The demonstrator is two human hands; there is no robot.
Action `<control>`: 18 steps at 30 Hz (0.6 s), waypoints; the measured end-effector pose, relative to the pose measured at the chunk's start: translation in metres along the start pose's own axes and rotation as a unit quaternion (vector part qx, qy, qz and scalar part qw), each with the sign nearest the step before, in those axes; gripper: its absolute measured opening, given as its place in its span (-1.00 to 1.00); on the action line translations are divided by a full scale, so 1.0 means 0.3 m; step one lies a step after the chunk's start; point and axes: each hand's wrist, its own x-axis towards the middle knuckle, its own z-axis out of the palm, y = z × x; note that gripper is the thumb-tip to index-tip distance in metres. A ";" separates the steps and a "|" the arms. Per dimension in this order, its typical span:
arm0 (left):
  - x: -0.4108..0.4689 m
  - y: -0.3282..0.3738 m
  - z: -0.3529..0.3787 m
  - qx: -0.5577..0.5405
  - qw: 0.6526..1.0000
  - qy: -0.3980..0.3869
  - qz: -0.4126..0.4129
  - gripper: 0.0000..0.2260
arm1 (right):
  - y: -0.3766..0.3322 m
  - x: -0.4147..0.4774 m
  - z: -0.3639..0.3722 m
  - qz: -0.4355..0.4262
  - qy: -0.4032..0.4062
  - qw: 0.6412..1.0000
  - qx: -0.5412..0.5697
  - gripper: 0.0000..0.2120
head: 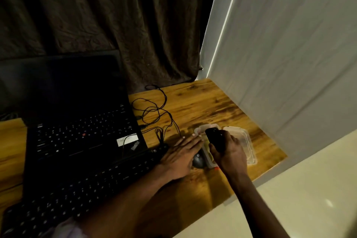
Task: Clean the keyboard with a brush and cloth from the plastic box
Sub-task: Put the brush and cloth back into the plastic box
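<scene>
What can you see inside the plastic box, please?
A sliver of something yellowish shows inside the plastic box; the right hand, gripping a dark object, covers the rest.

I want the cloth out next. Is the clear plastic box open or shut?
Open. The clear plastic box has no lid on; its clear lid lies beside it on the wooden table.

Wooden table (pixel 202 106): laptop (pixel 77 121), keyboard (pixel 87 189), mouse (pixel 198 160), plastic box (pixel 199 129), cables (pixel 154 110).
</scene>
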 end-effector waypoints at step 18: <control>0.022 -0.021 0.011 0.022 0.999 -0.046 0.005 -0.40 | 0.110 0.090 -0.063 0.034 0.072 0.994 0.073 -0.84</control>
